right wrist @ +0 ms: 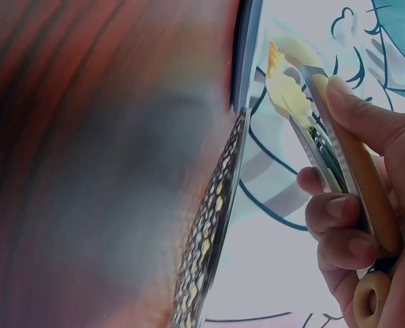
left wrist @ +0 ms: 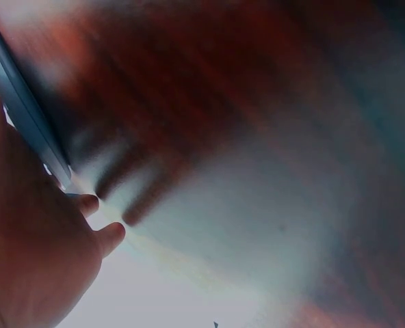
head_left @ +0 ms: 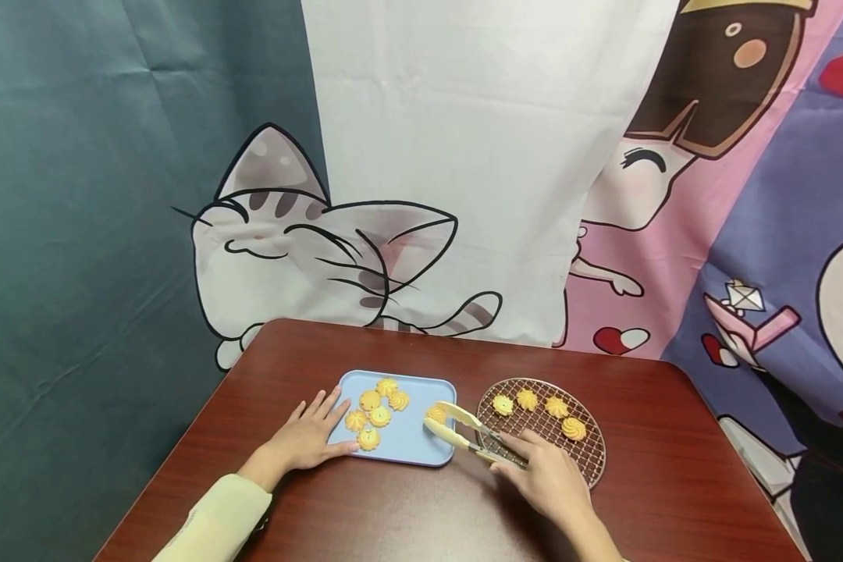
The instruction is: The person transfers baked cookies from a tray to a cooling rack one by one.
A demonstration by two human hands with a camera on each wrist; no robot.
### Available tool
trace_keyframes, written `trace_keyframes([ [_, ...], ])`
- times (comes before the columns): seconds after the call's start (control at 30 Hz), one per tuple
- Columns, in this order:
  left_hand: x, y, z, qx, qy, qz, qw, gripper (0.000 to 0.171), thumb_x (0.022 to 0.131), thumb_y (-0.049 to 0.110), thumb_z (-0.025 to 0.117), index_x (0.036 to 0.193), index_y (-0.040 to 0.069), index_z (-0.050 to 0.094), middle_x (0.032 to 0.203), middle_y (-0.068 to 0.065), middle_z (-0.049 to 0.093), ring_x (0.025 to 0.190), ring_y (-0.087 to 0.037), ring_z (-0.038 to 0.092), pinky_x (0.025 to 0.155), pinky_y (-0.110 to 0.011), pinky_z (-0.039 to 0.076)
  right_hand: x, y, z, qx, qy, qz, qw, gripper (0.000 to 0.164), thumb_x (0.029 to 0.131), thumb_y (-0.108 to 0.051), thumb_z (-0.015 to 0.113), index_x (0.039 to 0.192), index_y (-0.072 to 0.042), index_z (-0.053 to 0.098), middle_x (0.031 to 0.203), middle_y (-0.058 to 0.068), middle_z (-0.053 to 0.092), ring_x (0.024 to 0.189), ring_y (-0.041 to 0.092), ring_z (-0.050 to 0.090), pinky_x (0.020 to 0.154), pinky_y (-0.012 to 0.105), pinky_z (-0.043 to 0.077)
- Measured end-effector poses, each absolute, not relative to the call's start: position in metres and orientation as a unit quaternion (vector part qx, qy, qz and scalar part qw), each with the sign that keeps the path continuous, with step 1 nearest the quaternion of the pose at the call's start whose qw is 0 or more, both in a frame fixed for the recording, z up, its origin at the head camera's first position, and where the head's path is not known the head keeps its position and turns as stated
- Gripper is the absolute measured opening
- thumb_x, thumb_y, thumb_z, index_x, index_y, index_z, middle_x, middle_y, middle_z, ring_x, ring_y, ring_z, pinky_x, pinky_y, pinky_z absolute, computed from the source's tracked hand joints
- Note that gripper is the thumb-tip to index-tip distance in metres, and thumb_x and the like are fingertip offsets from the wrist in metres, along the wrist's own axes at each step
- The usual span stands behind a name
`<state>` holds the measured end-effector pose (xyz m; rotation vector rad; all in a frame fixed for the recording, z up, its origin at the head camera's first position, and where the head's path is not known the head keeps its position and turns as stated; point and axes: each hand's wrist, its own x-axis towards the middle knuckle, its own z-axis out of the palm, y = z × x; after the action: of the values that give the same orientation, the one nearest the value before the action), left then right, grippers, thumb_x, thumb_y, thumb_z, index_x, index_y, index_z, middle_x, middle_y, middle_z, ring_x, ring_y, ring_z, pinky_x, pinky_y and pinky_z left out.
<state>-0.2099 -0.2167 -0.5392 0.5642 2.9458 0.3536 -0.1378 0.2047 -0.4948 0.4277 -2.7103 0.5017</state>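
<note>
My right hand (head_left: 549, 476) grips a pair of tongs (head_left: 446, 433) with cream tips and metal arms. Between the tips is a golden piped cookie (head_left: 435, 414), over the right part of a light blue tray (head_left: 407, 446). The right wrist view shows the thumb on one yellow handle (right wrist: 358, 171) and the fingers curled round the other side, with the cookie (right wrist: 274, 61) at the tips. My left hand (head_left: 309, 437) rests at the tray's left edge, fingers spread and thumb along the near corner. Several cookies (head_left: 380, 416) lie in the tray's left half.
A round wire rack (head_left: 520, 428) stands right of the tray, bearing several cookies (head_left: 556, 407) along its far side. Both rest on a dark red-brown wooden table (head_left: 393, 507). Behind it hangs a cloth backdrop (head_left: 464, 117) printed with a cartoon cat.
</note>
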Motion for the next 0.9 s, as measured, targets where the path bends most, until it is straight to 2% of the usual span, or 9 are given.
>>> trace_keyframes([
  [0.17, -0.210, -0.216, -0.539, 0.187, 0.973, 0.119, 0.057, 0.094, 0.091, 0.075, 0.049, 0.159, 0.012, 0.034, 0.169, -0.014, 0.016, 0.153, -0.043, 0.017, 0.117, -0.067, 0.017, -0.135, 0.214, -0.494, 0.146, -0.954, 0.175, 0.194, 0.051, 0.070, -0.041, 0.091, 0.114, -0.018, 0.080, 0.081, -0.013, 0.056, 0.059, 0.002, 0.048, 0.050, 0.025, 0.043],
  [0.4, -0.210, -0.217, -0.540, 0.190, 0.973, 0.118, 0.056, 0.094, 0.092, 0.075, 0.049, 0.159, 0.012, 0.034, 0.169, -0.014, 0.016, 0.153, -0.043, 0.018, 0.117, -0.067, 0.018, -0.130, 0.226, -0.494, 0.135, -0.957, 0.162, 0.200, 0.050, 0.071, -0.041, 0.091, 0.114, -0.019, 0.080, 0.082, -0.013, 0.054, 0.060, 0.003, 0.046, 0.051, 0.025, 0.043],
  [0.57, -0.212, -0.219, -0.546, 0.193, 0.973, 0.122, 0.041, 0.095, 0.090, 0.077, 0.049, 0.159, 0.014, 0.035, 0.169, -0.012, 0.017, 0.153, -0.042, 0.020, 0.117, -0.067, 0.019, -0.127, 0.234, -0.496, 0.134, -0.954, 0.159, 0.214, 0.048, 0.071, -0.040, 0.091, 0.113, -0.019, 0.080, 0.088, -0.010, 0.061, 0.064, 0.008, 0.058, 0.055, 0.030, 0.049],
  [0.67, -0.213, -0.221, -0.552, 0.194, 0.972, 0.126, 0.032, 0.096, 0.089, 0.079, 0.048, 0.159, 0.016, 0.035, 0.169, -0.010, 0.017, 0.153, -0.041, 0.020, 0.117, -0.066, 0.019, -0.126, 0.239, -0.498, 0.135, -0.951, 0.158, 0.230, 0.048, 0.069, -0.038, 0.092, 0.112, -0.019, 0.080, 0.087, -0.010, 0.062, 0.065, 0.010, 0.059, 0.053, 0.031, 0.049],
  [0.9, -0.212, -0.219, -0.550, 0.200, 0.971, 0.128, 0.032, 0.095, 0.090, 0.077, 0.049, 0.159, 0.012, 0.035, 0.168, -0.014, 0.019, 0.152, -0.043, 0.021, 0.116, -0.068, 0.019, -0.122, 0.251, -0.498, 0.128, -0.948, 0.161, 0.242, 0.048, 0.069, -0.036, 0.093, 0.112, -0.017, 0.080, 0.090, -0.008, 0.066, 0.067, 0.017, 0.064, 0.054, 0.036, 0.051],
])
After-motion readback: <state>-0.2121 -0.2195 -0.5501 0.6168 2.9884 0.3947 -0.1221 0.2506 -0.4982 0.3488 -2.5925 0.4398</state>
